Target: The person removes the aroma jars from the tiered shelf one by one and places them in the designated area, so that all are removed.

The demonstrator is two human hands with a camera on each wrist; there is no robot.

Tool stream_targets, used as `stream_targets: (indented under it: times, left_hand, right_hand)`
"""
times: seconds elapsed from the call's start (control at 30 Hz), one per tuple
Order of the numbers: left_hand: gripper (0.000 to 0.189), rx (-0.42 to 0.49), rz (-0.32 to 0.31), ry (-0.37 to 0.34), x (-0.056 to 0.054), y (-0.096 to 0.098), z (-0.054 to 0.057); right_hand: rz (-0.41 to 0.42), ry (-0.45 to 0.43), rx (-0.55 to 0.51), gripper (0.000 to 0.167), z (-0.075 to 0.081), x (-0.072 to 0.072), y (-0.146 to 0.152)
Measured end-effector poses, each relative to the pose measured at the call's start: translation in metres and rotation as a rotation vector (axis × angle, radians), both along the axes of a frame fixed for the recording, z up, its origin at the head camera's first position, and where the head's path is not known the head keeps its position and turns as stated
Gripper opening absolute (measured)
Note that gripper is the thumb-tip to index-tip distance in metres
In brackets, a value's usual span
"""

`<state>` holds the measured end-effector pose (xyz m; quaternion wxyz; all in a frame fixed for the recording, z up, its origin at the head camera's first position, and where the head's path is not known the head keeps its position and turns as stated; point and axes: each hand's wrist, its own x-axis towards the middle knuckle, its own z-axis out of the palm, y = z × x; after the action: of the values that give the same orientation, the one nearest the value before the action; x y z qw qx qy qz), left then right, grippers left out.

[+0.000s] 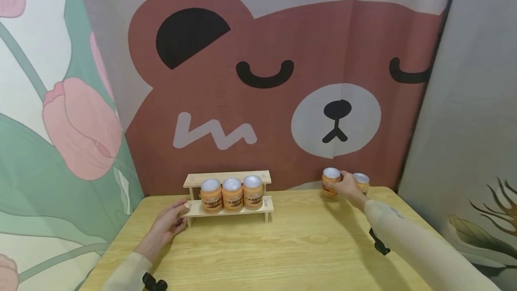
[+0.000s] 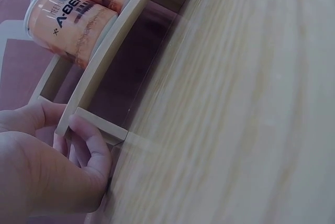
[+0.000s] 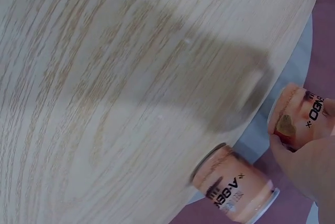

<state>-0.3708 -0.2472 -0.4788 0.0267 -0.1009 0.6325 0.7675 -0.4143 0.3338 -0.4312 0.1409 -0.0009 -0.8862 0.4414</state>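
Note:
A small two-step wooden rack stands toward the left of the table's back. On its lower step sit three orange cans with pale lids, side by side; the middle one is an orange can. My left hand pinches the left end of the lower step, the thumb and curled fingers around the board. At the back right, my right hand grips another orange can, upright and raised off the table. A further can stands on the table just right of that hand.
The wooden table ends at the back against a curtain printed with a bear. A flowered curtain hangs on the left and a grey one on the right.

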Motion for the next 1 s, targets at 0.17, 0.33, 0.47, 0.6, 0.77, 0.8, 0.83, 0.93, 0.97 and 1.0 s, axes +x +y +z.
stream_targets:
  times: [0.17,0.33,0.47,0.6,0.77,0.8,0.83,0.93,0.97,1.0]
  left_hand:
    - [0.066,0.006,0.004,-0.001,0.0,-0.001,-0.002]
    - [0.066,0.013,0.009,0.0,-0.001,0.0,-0.002]
    - [0.065,0.015,0.01,0.003,0.0,0.0,-0.002]
    - [0.066,0.018,0.011,0.01,-0.002,0.0,-0.001]
    - [0.066,0.013,0.011,0.012,-0.003,0.0,-0.002]
    - [0.066,0.013,0.01,0.012,-0.003,-0.001,-0.002]
    - [0.066,0.014,0.009,0.011,-0.003,0.0,-0.002]
    - [0.067,0.018,0.005,0.01,-0.002,0.0,-0.003]
    - [0.067,0.02,0.004,0.009,-0.002,0.0,-0.003]
    - [0.067,0.022,0.004,0.009,-0.002,0.0,-0.003]
  right_hand:
    - [-0.005,-0.02,0.004,0.073,-0.009,-0.006,0.011]
    - [-0.014,-0.016,0.036,0.075,-0.014,-0.006,0.016]
    - [-0.013,-0.019,0.064,0.077,-0.016,-0.006,0.019]
    - [-0.013,-0.02,0.066,0.077,-0.017,-0.007,0.021]
    - [-0.017,-0.038,0.069,0.078,-0.016,-0.01,0.023]
    - [-0.017,-0.04,0.07,0.078,-0.017,-0.01,0.023]
    - [-0.019,-0.041,0.071,0.078,-0.017,-0.01,0.023]
    - [-0.016,-0.052,0.053,0.078,-0.018,-0.009,0.024]
    - [-0.015,-0.055,0.047,0.078,-0.018,-0.009,0.024]
    - [-0.015,-0.057,0.044,0.078,-0.019,-0.009,0.025]
